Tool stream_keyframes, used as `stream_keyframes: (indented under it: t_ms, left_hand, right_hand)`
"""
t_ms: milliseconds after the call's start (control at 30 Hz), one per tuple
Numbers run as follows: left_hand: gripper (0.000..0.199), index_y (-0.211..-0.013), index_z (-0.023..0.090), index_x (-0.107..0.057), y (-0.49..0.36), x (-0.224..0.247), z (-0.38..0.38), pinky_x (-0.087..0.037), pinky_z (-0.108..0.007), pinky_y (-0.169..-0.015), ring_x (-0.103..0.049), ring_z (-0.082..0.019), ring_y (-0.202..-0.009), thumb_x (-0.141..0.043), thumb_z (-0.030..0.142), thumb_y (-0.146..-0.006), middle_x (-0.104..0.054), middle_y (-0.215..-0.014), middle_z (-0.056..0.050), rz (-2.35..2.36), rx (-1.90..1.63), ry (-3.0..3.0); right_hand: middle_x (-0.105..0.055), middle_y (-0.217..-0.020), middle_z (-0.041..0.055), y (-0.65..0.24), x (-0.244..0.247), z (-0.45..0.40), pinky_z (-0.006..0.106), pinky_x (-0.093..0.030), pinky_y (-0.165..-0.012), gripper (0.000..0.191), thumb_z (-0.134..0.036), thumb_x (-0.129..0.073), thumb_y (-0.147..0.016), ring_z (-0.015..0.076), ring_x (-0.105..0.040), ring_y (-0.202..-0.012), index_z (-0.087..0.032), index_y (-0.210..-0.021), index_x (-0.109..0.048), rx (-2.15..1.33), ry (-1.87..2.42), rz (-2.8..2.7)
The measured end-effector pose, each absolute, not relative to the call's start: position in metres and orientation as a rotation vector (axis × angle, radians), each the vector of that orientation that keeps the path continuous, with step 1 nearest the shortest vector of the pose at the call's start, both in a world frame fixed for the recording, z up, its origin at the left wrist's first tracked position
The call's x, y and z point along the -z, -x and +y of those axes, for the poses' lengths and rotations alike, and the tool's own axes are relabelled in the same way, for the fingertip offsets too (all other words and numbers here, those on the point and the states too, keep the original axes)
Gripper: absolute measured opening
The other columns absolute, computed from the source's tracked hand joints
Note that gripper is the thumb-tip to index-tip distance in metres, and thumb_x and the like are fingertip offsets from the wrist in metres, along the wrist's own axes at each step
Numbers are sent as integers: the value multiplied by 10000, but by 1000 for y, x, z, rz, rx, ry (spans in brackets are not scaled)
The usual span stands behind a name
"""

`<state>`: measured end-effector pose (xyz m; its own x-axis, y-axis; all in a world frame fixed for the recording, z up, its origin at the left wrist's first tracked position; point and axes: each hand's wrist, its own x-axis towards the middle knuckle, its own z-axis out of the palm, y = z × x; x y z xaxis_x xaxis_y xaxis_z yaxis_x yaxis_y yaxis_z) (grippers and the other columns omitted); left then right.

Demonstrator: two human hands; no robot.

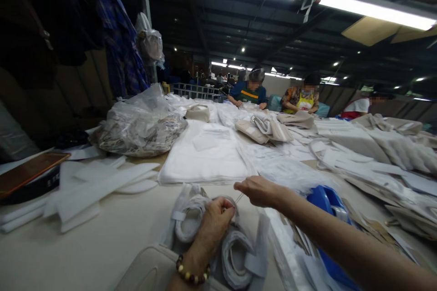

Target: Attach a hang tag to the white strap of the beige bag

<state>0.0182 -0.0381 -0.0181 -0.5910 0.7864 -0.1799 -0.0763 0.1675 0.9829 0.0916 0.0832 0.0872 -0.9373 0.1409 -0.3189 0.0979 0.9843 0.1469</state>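
Note:
My left hand (218, 218), with a beaded bracelet at the wrist, is pinched over the middle of a beige bag (150, 268) at the front of the table. Two rolled straps wrapped in pale material, one on the left (189, 220) and one on the right (235, 259), lie either side of it. What its fingertips grip is too small to make out. My right hand (259, 191) is closed just up and to the right, with a thin cord or thread running down from it towards the bag.
A stack of white sheets (208, 154) lies ahead. Left are a plastic bag of cords (143, 127), foam pieces (99, 186) and a phone (30, 173). A blue tape dispenser (327, 200) stands right. Co-workers (251, 91) work across the table.

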Motion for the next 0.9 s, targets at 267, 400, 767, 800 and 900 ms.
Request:
stream_keyframes:
  t_ms: [267,400,767,800,900]
  left_hand:
    - [114,-619,193,-484,-21,18,-45,-279,-224,-465,-385,-102,-422,-501,247,-718,-432,-439,73,1717,-1489,-768]
    - [165,-590,195,-456,-21,16,-49,-262,-226,-458,-381,-103,-423,-497,278,-727,-435,-433,65,1715,-1477,-765]
    - [160,-569,213,-385,-20,11,-52,-236,-228,-425,-348,-98,-430,-421,285,-708,-374,-461,64,1614,-1570,-700]
    - [158,-574,213,-384,-21,9,-53,-237,-225,-418,-346,-95,-421,-422,298,-701,-372,-458,66,1592,-1575,-693]
    - [156,-586,207,-399,-22,1,-58,-245,-213,-401,-352,-84,-399,-436,335,-668,-414,-452,58,1528,-1577,-676]
  right_hand:
    - [-688,-778,143,-82,-116,64,334,-404,-673,220,15,-550,-648,311,-637,-841,-106,-784,-673,191,-509,2748]
    - [-588,-566,-1,-87,-105,58,255,-395,-551,169,-60,-653,-566,178,-583,-606,-134,-717,-640,753,-841,2595]
    - [-560,-557,-12,-122,-59,25,181,-447,-442,91,-98,-524,-704,75,-527,-433,-153,-668,-461,1942,-1388,1942]
    - [-566,-554,-9,-122,-58,23,170,-433,-419,91,-91,-516,-717,74,-527,-418,-151,-674,-462,1982,-1406,1910]
    - [-562,-508,-3,-123,-58,22,163,-393,-357,106,-59,-492,-731,91,-526,-369,-146,-676,-468,2051,-1424,1840]
